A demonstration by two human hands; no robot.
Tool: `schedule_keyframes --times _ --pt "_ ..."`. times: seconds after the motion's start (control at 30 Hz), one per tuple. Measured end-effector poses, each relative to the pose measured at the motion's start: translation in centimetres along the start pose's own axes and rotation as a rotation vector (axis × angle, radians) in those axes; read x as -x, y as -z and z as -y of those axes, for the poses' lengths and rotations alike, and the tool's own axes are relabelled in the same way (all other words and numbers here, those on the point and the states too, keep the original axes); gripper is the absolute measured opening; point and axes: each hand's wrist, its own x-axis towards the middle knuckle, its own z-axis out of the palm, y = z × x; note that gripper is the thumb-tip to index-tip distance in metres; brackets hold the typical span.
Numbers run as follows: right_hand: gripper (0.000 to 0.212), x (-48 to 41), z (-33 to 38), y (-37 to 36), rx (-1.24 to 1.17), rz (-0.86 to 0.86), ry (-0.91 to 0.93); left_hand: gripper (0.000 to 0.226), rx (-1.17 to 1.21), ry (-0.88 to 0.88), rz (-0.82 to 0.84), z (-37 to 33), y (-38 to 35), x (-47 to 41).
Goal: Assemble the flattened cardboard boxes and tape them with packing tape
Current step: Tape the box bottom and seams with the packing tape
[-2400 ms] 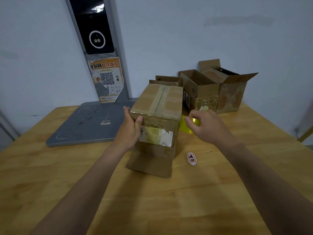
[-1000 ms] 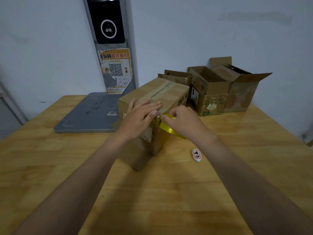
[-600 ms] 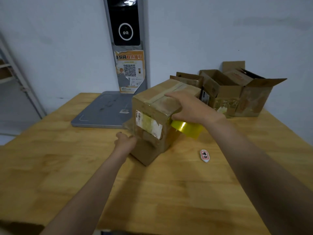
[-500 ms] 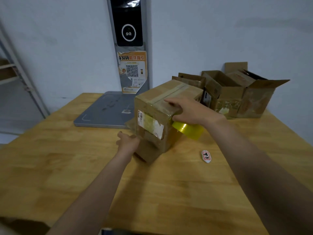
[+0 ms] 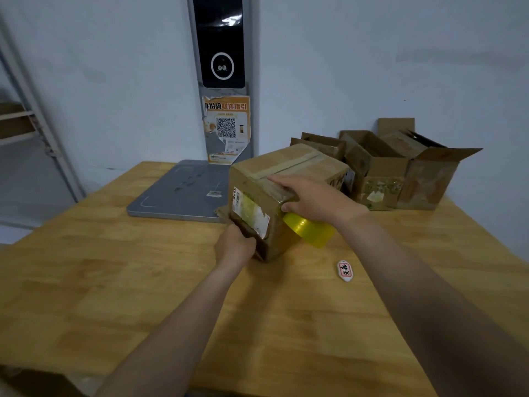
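Now left grip (image 5: 236,247) has dropped to clasp the brown cardboard box (image 5: 289,164), mid-bench (image 5: 114,282), at its six-o'clock bottom corner; right grip (image 5: 317,200), holding the yellow tape roll (image 5: 310,229), presses tape over the top edge.

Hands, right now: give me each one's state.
Left hand: grips the lower front edge of the box.
Right hand: fingers flat on the box top; whether it holds the tape roll beneath cannot be told.
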Motion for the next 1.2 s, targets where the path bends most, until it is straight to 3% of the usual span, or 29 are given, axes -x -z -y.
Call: schedule_keyframes --times 0.1,0.23,0.37,0.57,0.8,0.9,1.03,1.2 --pt "0.073 0.5 0.7 0.9 0.101 -0.036 0.035 0.013 -0.117 -0.121 -0.086 -1.2 1.4 0.7" --pt "0.048 1.7 1.5 3.6 0.213 -0.252 0.089 0.019 -0.107 -0.348 -0.265 -4.5 5.7 0.5" --pt "0.033 2.9 1.6 5.7 0.064 -0.464 0.06 0.031 -0.226 -0.588 -0.513 -9.4 10.0 0.3" --pt "0.028 4.6 1.4 5.9 -0.179 -0.639 -0.082 0.035 -0.405 -0.809 -0.631 -15.7 12.7 -1.0" --pt "0.03 5.4 -0.7 3.1 -0.134 -0.676 -0.201 0.029 -0.572 -1.016 -0.514 -17.1 8.9 -1.9" --pt "0.03 5.0 -2.3 2.9 -0.106 -0.685 -0.176 0.03 -0.596 -0.983 -0.494 -16.7 7.2 -2.3" --pt "0.02 4.2 -3.5 2.5 -0.229 -0.619 0.01 0.045 -0.519 -0.975 -0.43 -16.3 7.4 -2.9" --pt "0.031 3.0 -3.3 1.8 -0.319 -0.657 -0.043 0.026 -0.281 -0.992 -0.211 -15.8 9.2 -1.1"
